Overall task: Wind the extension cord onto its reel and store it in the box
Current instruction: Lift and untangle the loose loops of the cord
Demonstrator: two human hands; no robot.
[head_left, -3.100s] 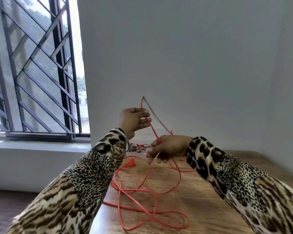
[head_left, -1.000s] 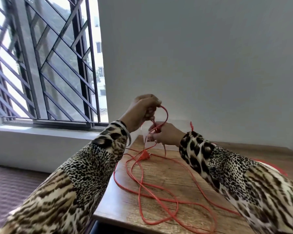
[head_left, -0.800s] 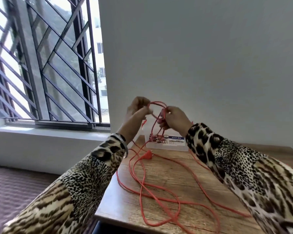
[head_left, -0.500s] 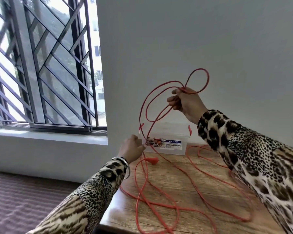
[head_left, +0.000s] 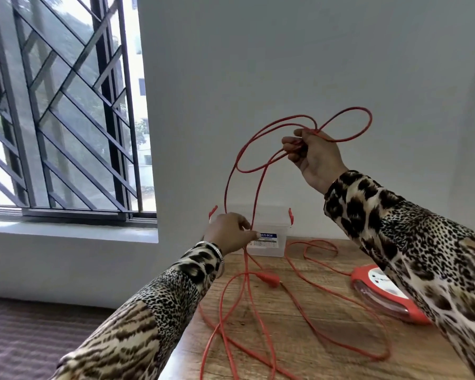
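My right hand [head_left: 314,157] is raised in front of the wall and grips a few loops of the orange extension cord [head_left: 261,171]. Lower down, my left hand [head_left: 229,233] pinches the same cord just in front of the clear plastic box [head_left: 274,244], which has red clips and stands at the table's back edge. The rest of the cord lies in loose tangles on the wooden table [head_left: 313,319], with its orange plug [head_left: 269,278] lying flat. The red and white reel [head_left: 381,294] lies at the right, partly hidden by my right sleeve.
The table stands against a plain grey wall. A barred window [head_left: 61,105] with a ledge is at the left, and brown floor shows below it. The table's left edge runs near my left forearm.
My hands were together winding loops; then my right hand rose up and right with the loops while my left hand dropped down the cord toward the box. The reel has come into view.
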